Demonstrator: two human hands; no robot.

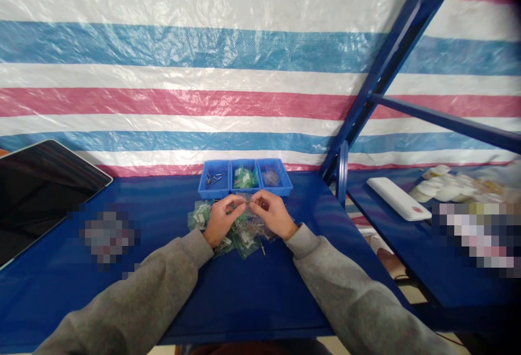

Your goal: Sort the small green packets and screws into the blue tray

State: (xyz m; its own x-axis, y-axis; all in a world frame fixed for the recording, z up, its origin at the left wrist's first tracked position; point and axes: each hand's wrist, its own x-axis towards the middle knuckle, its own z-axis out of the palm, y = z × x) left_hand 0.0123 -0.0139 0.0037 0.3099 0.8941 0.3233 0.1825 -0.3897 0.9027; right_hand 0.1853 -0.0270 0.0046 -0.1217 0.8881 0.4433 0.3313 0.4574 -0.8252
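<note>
Over a pile of small packets, my left hand [222,218] and my right hand [273,214] meet with fingertips pinched. Between them is a small clear plastic bag [244,197]; its contents are too small to make out. Beneath and around my hands lie several green-tinted plastic packets [246,240] with pale pieces inside, and clear bags [264,229] towards the right. A thin metal piece [263,250] pokes out at the pile's front edge. Just beyond my hands stand three joined blue bins [232,193], holding slim metal pieces [212,179], green packets [244,177] and clear bags [270,176].
A dark-screened panel [44,197] leans at the left of the blue table [244,306]. A blurred-out item [109,236] lies near it. Blue metal posts [378,81] rise at right. Another table there holds a white box [396,197] and pale bundles [448,185]. Striped sheeting [183,73] hangs behind.
</note>
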